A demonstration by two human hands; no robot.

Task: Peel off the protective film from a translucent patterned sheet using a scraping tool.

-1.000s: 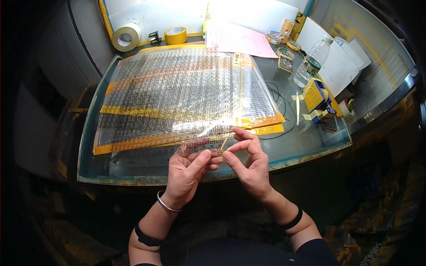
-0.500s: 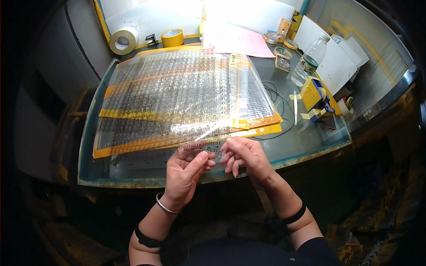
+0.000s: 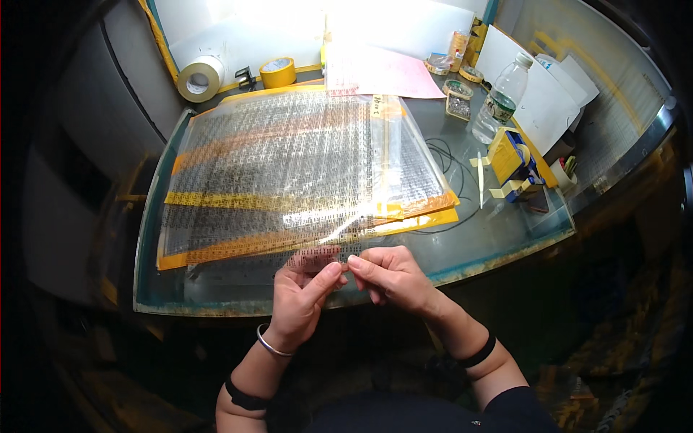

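Over table [image 3: 462,242] | clear film [image 3: 260,162] reaches away from hands [image 3: 297,292] [image 3: 395,280] | long axis unclear

Strong white light is flooding the top centre, washing out the panel [image 3: 404,29]. Glare is streaking the sheet [image 3: 274,166] in mid-frame, whose fine pattern is looking too small to resolve. Deep shadow is filling the lower corners. Fisheye distortion is bowing the table edge [image 3: 498,260], and the frame's rim is fading to black.
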